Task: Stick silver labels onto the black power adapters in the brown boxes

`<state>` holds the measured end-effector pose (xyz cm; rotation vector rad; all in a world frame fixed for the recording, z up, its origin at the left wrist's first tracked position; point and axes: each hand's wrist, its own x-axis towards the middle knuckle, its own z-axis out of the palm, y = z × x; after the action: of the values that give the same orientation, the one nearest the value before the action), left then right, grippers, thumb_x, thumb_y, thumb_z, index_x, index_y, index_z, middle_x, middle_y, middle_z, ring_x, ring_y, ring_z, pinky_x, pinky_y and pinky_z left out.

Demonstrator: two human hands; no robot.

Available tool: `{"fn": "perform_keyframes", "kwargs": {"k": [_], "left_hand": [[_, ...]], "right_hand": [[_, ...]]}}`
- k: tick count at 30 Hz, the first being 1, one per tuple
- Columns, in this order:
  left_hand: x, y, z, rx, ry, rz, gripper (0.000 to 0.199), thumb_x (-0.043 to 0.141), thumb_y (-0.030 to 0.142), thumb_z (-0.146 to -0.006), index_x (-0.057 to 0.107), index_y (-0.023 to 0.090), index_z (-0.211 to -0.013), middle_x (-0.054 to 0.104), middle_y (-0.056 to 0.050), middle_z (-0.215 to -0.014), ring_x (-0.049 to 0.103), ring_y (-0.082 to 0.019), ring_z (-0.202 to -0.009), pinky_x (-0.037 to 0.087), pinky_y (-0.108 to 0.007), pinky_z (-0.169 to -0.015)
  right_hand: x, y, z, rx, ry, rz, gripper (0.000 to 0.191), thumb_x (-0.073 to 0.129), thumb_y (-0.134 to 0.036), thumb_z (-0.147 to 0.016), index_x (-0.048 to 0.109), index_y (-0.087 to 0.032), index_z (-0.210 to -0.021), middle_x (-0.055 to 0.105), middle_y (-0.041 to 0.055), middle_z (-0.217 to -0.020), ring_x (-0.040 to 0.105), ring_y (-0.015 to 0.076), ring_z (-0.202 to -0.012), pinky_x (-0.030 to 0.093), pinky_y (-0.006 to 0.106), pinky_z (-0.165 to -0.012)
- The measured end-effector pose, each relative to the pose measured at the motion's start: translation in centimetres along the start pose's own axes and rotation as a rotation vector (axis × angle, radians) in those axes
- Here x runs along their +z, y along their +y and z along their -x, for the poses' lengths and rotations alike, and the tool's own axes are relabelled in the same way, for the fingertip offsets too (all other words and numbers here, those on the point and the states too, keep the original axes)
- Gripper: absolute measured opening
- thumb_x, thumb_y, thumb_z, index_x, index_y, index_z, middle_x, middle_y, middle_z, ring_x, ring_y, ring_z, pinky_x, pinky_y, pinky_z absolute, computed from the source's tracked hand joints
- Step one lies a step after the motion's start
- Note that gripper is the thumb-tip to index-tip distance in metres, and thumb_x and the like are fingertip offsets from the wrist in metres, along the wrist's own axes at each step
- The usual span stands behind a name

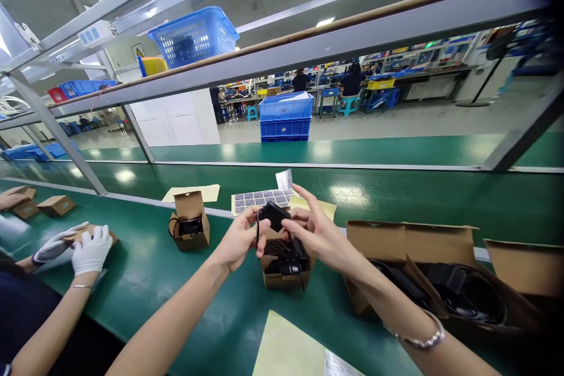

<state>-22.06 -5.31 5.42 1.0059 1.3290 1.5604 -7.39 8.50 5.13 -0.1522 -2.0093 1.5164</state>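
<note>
A black power adapter point(274, 215) is held up between my two hands, above an open cardboard box point(287, 279). My left hand point(240, 239) grips its left side, where a black cable hangs down by the fingers. On the other side my right hand point(318, 229) pinches the adapter with thumb and fingers, its index finger raised. Black cables point(286, 258) lie coiled inside the box below. Behind my hands is a sheet of dark printed labels point(253, 200), with a curled white strip point(284, 179) at its far edge.
To the left stands an open box point(190, 235) with black contents. Open boxes point(409, 241) with black adapters and cables stand at right. Yellowish backing paper point(291, 343) lies in front. At far left, a co-worker's gloved hands point(90, 249) hold a box. A metal shelf frame point(282, 64) crosses above.
</note>
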Motion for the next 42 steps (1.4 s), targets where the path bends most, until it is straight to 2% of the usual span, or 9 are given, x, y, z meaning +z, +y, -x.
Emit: {"fn": "perform_keyframes", "kwargs": {"k": [3, 7, 10, 16, 19, 26, 33, 37, 42], "left_hand": [[-0.9, 1.2, 0.4, 0.033, -0.009, -0.145, 0.044, 0.059, 0.054, -0.091, 0.06, 0.02, -0.119, 0.054, 0.007, -0.062, 0.031, -0.003, -0.039, 0.025, -0.016, -0.039], [-2.7, 3.8, 0.7, 0.227, -0.001, -0.634, 0.034, 0.054, 0.049, -0.096, 0.07, 0.021, -0.11, 0.07, -0.005, -0.108, 0.063, -0.015, -0.086, 0.046, -0.022, -0.07], [-3.1, 5.8, 0.5, 0.328, -0.019, -1.043, 0.025, 0.067, 0.041, -0.089, 0.07, 0.025, -0.108, 0.074, -0.001, -0.102, 0.066, -0.018, -0.09, 0.047, -0.026, -0.079], [-2.9, 8.7, -0.4, 0.673, 0.031, -1.766, 0.009, 0.062, 0.028, -0.094, 0.068, 0.021, -0.094, 0.07, -0.003, -0.08, 0.061, -0.021, -0.083, 0.038, -0.028, -0.061], [-4.0, 9.0, -1.7, 0.681, 0.136, -1.611, 0.025, 0.053, 0.019, -0.096, 0.061, 0.02, -0.072, 0.064, -0.005, -0.07, 0.057, -0.02, -0.077, 0.034, -0.029, -0.059], [-7.0, 6.5, -4.5, 0.377, 0.416, -1.102, 0.043, 0.041, 0.05, -0.101, 0.061, 0.021, -0.077, 0.065, -0.005, -0.068, 0.062, -0.019, -0.071, 0.04, -0.025, -0.061], [-1.3, 4.3, -7.4, 0.125, 0.179, -0.634, 0.074, 0.022, 0.073, -0.095, 0.063, 0.014, -0.076, 0.067, -0.007, -0.061, 0.066, -0.014, -0.053, 0.052, -0.023, -0.054], [1.6, 8.2, -8.8, 0.392, 0.085, -0.231, 0.065, 0.036, 0.073, -0.093, 0.064, 0.014, -0.09, 0.068, -0.006, -0.078, 0.069, -0.013, -0.069, 0.057, -0.023, -0.065], [-1.8, 11.6, -6.1, 0.888, 0.378, -0.381, 0.037, 0.057, 0.054, -0.093, 0.064, 0.018, -0.097, 0.064, -0.001, -0.079, 0.064, -0.011, -0.068, 0.055, -0.023, -0.064]], "right_hand": [[-0.9, -1.3, -1.3, 0.084, -0.025, -0.019, 0.077, 0.055, -0.05, -0.095, 0.014, -0.023, -0.154, 0.048, -0.008, -0.065, 0.046, 0.0117, -0.051, 0.039, 0.024, -0.049], [-2.6, -1.9, -1.9, 0.118, -0.073, 0.021, 0.075, 0.055, -0.049, -0.096, 0.016, -0.024, -0.154, 0.046, -0.0086, -0.065, 0.031, 0.0088, -0.049, 0.023, 0.021, -0.044], [-2.8, -2.3, -1.8, 0.1, -0.086, 0.036, 0.071, 0.055, -0.048, -0.096, 0.019, -0.026, -0.153, 0.05, -0.0068, -0.069, 0.032, 0.0089, -0.051, 0.023, 0.022, -0.045], [-2.2, -2.8, -1.6, 0.056, -0.06, 0.07, 0.074, 0.058, -0.051, -0.093, 0.024, -0.023, -0.153, 0.053, -0.0036, -0.073, 0.042, 0.0116, -0.057, 0.033, 0.023, -0.051], [-2.1, -3.4, -1.4, 0.056, -0.072, 0.06, 0.074, 0.058, -0.052, -0.093, 0.024, -0.025, -0.153, 0.051, -0.0047, -0.071, 0.039, 0.0107, -0.054, 0.031, 0.023, -0.049], [-2.4, -4.4, -1.1, 0.022, 0.051, 0.063, 0.071, 0.06, -0.047, -0.093, 0.026, -0.029, -0.152, 0.044, -0.0064, -0.072, 0.034, 0.009, -0.052, 0.03, 0.022, -0.046], [-1.7, -3.3, -1.0, 0.082, -0.065, -0.245, 0.074, 0.063, -0.047, -0.092, 0.024, -0.031, -0.152, 0.041, -0.0085, -0.066, 0.027, 0.0081, -0.049, 0.02, 0.022, -0.045], [-1.4, -2.9, -0.5, 0.032, -0.02, -0.333, 0.083, 0.064, -0.048, -0.091, 0.013, -0.038, -0.155, 0.045, -0.0074, -0.07, 0.025, 0.0079, -0.047, 0.019, 0.022, -0.044], [-4.2, -2.4, -0.1, 0.052, 0.145, -0.284, 0.091, 0.065, -0.047, -0.089, 0.008, -0.034, -0.157, 0.035, -0.0101, -0.065, 0.019, 0.0083, -0.047, 0.016, 0.022, -0.044]]}}
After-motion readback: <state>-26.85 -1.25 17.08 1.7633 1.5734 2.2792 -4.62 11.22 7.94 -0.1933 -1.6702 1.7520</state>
